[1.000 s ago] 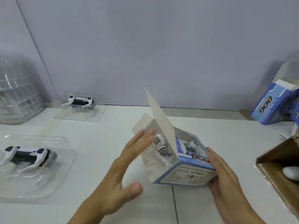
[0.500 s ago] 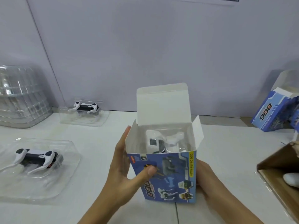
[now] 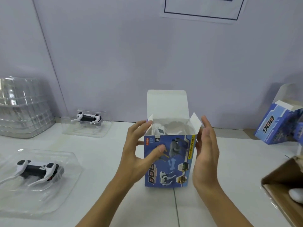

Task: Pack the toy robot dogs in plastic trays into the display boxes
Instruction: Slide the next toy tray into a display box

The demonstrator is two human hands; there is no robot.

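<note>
Right hand (image 3: 206,154) now beside box (image 3: 174,163)

Two bare hands and forearms of one person, seen from the wearer's own head.
The left hand (image 3: 139,153) and right hand (image 3: 206,154) are uncovered, with long, slim fingers and short, plain nails; the left thumbnail shows most clearly. The left forearm (image 3: 105,203) and right forearm (image 3: 219,208) are slender and bare from wrist to the lower edge of the view. Finer detail is blurred.
</note>
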